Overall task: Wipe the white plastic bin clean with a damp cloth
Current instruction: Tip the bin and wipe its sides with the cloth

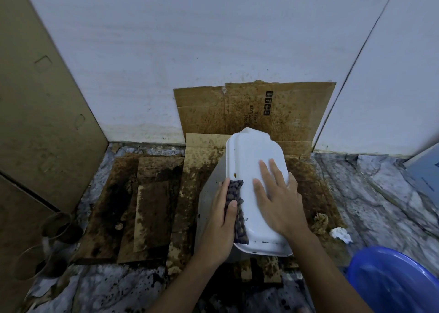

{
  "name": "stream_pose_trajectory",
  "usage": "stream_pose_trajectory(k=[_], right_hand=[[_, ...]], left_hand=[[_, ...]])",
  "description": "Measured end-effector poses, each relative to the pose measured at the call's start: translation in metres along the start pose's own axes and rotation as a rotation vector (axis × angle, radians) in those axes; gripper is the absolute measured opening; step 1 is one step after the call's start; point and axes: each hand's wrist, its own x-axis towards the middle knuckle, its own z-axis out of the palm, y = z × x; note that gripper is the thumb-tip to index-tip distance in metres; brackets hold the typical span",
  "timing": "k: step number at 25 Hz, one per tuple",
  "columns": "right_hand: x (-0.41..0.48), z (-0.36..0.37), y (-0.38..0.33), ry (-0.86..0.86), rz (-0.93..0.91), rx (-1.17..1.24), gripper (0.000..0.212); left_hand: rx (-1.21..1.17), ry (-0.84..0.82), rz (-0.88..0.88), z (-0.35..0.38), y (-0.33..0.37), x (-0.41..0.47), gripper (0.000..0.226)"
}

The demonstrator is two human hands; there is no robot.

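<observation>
While one white plastic bin (pixel 251 170) stood upside down on stained cardboard sheets (pixel 156 194), two bare hands worked on it. It sat near the middle of the floor, a short way out from the white wall (pixel 190 63), with its flat base facing up and a small brown spot near that base's left edge. The left hand (pixel 221 217) was clenched around a single dark, patterned cloth (pixel 237 208), thumb on top, pressing it against the left rim of the upturned base where the base met the grey side. The right hand (pixel 278 198) held nothing; it lay flat and spread on the base, palm down, four fingers pointing toward the wall, steadying the bin. Beneath and behind the bin lay several overlapping cardboard pieces, at least four, all heavily spattered with brown and black stains, and one printed piece (pixel 256 108) leaned upright against the wall. To the right of the bin, on the cardboard's edge, sat two crumpled wads: one brownish (pixel 320 222) and one white (pixel 341 234), near each other but apart. One blue plastic basin (pixel 392 279) showed at the lower right corner, partly cut off. At the lower left stood two clear cups (pixel 47 246) with dark residue, close together, beside a tall brown cardboard panel (pixel 35 122). The marbled floor (pixel 380 182) around it all was flecked with dark spots.
</observation>
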Motion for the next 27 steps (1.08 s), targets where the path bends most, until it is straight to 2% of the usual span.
stream_pose_trajectory(k=[4, 12, 17, 22, 27], right_hand=[[-0.001, -0.001, 0.002, -0.005, 0.011, -0.012, 0.064], [0.003, 0.004, 0.000, 0.003, -0.003, -0.005, 0.063], [0.004, -0.001, 0.004, -0.009, 0.025, -0.002, 0.062], [0.001, -0.003, 0.007, -0.010, 0.034, 0.018, 0.061], [0.000, -0.002, 0.004, -0.009, 0.035, 0.014, 0.063]], left_hand=[[0.020, 0.011, -0.007, 0.000, 0.012, 0.024, 0.052], [0.098, 0.060, -0.030, -0.012, 0.048, 0.132, 0.050], [0.164, 0.040, -0.035, -0.009, 0.045, 0.186, 0.047], [0.148, 0.052, 0.005, -0.003, 0.042, 0.179, 0.047], [0.186, 0.064, 0.050, -0.005, 0.034, 0.124, 0.050]])
